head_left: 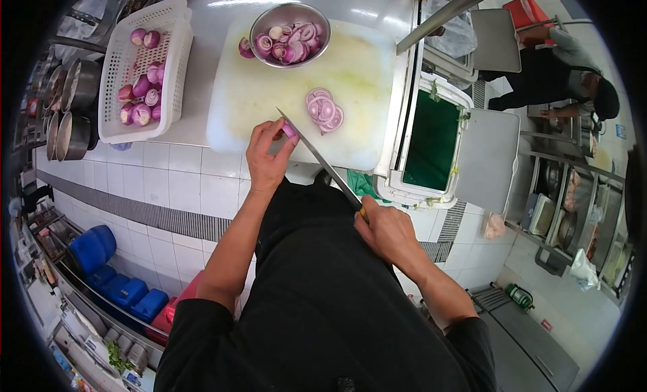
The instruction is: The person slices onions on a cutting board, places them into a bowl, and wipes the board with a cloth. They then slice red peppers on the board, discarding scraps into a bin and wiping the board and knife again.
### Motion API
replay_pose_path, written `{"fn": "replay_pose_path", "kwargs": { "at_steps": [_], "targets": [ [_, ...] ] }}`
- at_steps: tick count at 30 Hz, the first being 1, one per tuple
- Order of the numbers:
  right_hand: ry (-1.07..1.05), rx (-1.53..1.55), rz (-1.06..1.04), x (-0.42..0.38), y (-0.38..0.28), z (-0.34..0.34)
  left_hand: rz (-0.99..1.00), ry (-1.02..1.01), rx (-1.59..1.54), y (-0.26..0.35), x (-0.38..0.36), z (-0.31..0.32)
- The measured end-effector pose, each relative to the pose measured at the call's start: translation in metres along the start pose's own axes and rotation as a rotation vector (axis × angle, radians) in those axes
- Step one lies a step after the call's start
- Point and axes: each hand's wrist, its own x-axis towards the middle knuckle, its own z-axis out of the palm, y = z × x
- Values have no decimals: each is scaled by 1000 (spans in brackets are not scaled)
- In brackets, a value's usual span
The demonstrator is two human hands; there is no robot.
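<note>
My left hand (267, 152) pinches a small piece of red onion (288, 130) at the near edge of the white cutting board (364, 82). A long knife (322, 161) is gripped in my right hand (385, 231), its blade reaching up and left so that the tip lies beside the onion piece. A pile of sliced onion rings (324, 111) lies on the board to the right of the blade. At the board's far edge stands a metal bowl (290, 35) holding more onion slices.
A white plastic basket (111, 88) with several peeled red onions (140, 88) sits left of the board. Metal pots (74, 109) stand further left. A bin with a green liner (431, 142) is at the right. Another person (559, 75) works at the far right.
</note>
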Motion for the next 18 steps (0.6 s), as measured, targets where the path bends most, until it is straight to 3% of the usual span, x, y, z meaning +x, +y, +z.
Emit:
{"fn": "replay_pose_path", "kwargs": {
  "at_steps": [10,18],
  "targets": [
    [-36,-34,17,24,-11,-5,8,10,-33,0,1,1],
    [24,-11,-118,80,-22,2,19,21,-35,-4,3,2]
  ]
}}
